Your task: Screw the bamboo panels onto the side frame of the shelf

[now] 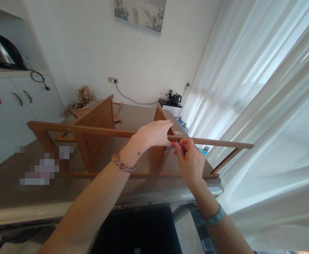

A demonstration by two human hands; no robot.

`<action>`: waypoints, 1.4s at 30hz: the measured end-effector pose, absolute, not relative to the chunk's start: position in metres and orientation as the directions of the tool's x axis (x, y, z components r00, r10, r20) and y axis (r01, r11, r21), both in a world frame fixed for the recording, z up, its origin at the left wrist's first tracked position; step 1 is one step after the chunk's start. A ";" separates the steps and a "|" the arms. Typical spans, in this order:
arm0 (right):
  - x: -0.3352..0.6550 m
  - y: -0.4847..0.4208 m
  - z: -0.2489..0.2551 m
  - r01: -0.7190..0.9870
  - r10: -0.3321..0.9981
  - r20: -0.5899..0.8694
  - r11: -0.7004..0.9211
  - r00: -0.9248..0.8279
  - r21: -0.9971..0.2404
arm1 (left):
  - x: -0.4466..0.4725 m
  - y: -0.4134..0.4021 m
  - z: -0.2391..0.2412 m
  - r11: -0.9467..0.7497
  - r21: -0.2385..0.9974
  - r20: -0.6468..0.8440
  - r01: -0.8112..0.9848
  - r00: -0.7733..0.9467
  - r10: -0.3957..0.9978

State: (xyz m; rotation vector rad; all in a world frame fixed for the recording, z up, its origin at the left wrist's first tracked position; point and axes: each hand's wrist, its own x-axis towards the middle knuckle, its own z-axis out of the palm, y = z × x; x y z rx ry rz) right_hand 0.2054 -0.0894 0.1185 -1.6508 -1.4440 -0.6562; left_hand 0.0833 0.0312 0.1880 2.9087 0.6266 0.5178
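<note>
A wooden shelf unit (104, 131) lies on its side on a table, its long rails running left to right. My left hand (154, 134) is wrapped over the top rail, close to where a crosswise shelf board (160, 155) meets it. Just right of it, my right hand (190, 158) is closed in a pinch against the underside of the rail's right part (218, 142). A thin, pale, shiny piece (169, 149) shows at its fingertips, too small to name. The fingers partly hide the joint.
The brown table (6, 187) has a rounded front edge (133, 195). Behind the unit are loose wooden parts (118, 114) and a dried plant (84, 95). White curtains (276, 106) hang at right. A kettle (4, 51) stands on the left shelf, and a blurred patch (41, 169) covers the table's left.
</note>
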 end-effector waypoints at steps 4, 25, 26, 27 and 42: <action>0.223 -0.084 0.115 0.984 0.374 0.910 0.056 -0.180 0.172 | 0.084 0.032 0.188 -0.906 0.191 0.296 0.377 0.858 0.419; 0.251 -0.087 0.175 0.581 0.436 0.398 0.467 -0.807 0.666 | 0.088 0.038 0.182 -0.918 0.173 0.323 0.357 0.860 0.396; 0.250 -0.085 0.175 0.570 0.432 0.389 0.458 -0.814 0.682 | 0.088 0.038 0.181 -0.919 0.171 0.329 0.354 0.859 0.392; 0.250 -0.084 0.174 0.566 0.429 0.389 0.448 -0.815 0.692 | 0.088 0.039 0.180 -0.922 0.171 0.335 0.348 0.859 0.387; 0.244 -0.076 0.154 0.817 0.527 0.625 0.415 -0.575 0.402 | 0.089 0.038 0.188 -0.921 0.227 0.258 0.316 0.893 0.369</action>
